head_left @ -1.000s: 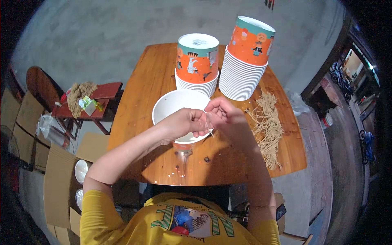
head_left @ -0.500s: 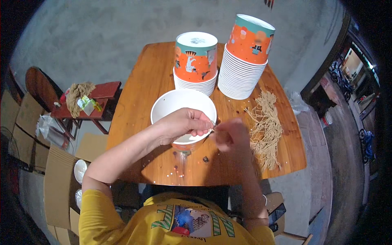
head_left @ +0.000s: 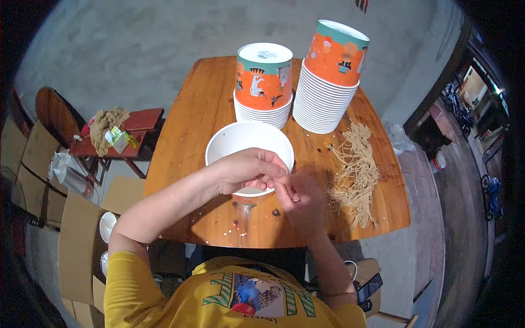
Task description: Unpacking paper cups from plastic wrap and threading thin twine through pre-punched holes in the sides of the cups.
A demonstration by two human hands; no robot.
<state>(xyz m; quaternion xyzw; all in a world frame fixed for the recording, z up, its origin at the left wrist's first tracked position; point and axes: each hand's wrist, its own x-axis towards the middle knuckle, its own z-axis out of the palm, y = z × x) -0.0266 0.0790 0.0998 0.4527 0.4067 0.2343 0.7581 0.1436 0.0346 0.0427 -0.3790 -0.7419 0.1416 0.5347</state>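
A white paper bowl (head_left: 240, 145) with an orange outside stands in front of me on the wooden table (head_left: 188, 136). My left hand (head_left: 246, 170) lies over its near rim with the fingers curled around the edge. My right hand (head_left: 299, 199) is just to the right of it and nearer to me, its fingertips pinched against my left fingertips. Whatever small thing is between the fingers is hidden. A loose heap of tan fibre strands (head_left: 358, 169) lies on the table right of my right hand.
Two stacks of orange printed paper bowls stand behind the white one, a shorter stack (head_left: 264, 82) and a taller stack (head_left: 331, 76). Small crumbs dot the near table edge. At the left are a low red stool (head_left: 139, 134) with a bundle of fibres and flattened cardboard boxes (head_left: 82, 235).
Half a second ago my right hand had drawn away to the right of the bowl. It is now back against my left fingertips at the near rim. The left hand has barely moved.
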